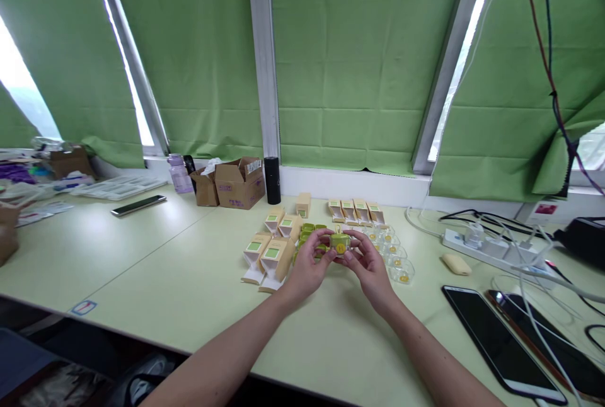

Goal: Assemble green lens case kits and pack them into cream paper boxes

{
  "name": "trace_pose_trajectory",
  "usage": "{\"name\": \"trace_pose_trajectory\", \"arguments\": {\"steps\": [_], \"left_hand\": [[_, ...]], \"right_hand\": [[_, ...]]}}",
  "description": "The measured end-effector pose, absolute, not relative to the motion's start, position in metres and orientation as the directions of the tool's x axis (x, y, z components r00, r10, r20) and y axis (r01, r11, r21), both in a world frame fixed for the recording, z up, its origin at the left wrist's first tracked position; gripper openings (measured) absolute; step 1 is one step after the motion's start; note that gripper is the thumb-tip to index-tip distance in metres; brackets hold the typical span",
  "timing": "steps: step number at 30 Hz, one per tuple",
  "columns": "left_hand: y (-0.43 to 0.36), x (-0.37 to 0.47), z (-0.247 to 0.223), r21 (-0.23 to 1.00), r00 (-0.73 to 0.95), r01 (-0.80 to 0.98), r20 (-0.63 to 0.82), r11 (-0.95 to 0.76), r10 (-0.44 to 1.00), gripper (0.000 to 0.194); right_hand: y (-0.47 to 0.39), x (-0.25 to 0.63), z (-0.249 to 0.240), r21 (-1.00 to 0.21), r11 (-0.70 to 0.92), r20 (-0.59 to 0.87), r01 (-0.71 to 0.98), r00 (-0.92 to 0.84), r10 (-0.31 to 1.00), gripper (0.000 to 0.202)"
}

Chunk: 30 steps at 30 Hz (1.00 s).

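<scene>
Between my two hands is a small green-topped container (339, 241) with a clear lower part and a round yellow mark on its front. My left hand (309, 265) grips it from the left, and my right hand (367, 265) from the right, thumbs at its lower front. Just behind my left hand are several green pieces (312, 229), partly hidden by it. To the right of my right hand stand several clear cups (397, 262) with yellow spots at their bottoms. Several tan cartons (278, 252) with green labels lie with flaps open on the left.
More tan cartons (362, 210) line the back edge. Further left are a brown cardboard box (240, 183), a black cylinder (272, 180), a purple bottle (178, 174) and a phone (138, 205). At right are a power strip (491, 254), cables and a larger phone (496, 338). Another person's hand (7, 230) shows at far left.
</scene>
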<state>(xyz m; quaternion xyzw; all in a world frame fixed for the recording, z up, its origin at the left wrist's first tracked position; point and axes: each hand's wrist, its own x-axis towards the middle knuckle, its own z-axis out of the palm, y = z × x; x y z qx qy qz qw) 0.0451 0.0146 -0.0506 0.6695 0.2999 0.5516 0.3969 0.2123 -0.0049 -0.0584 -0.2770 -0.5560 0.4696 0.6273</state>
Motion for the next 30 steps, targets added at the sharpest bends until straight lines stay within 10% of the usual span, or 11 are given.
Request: {"name": "trace_pose_trajectory", "arguments": {"steps": [30], "left_hand": [[0.014,0.042,-0.055,0.835,0.179,-0.037,0.547,-0.550,0.818,0.040]], "right_hand": [[0.009,0.223,-0.067,-0.747,0.131,0.295,-0.652,-0.148,0.944,0.031]]}}
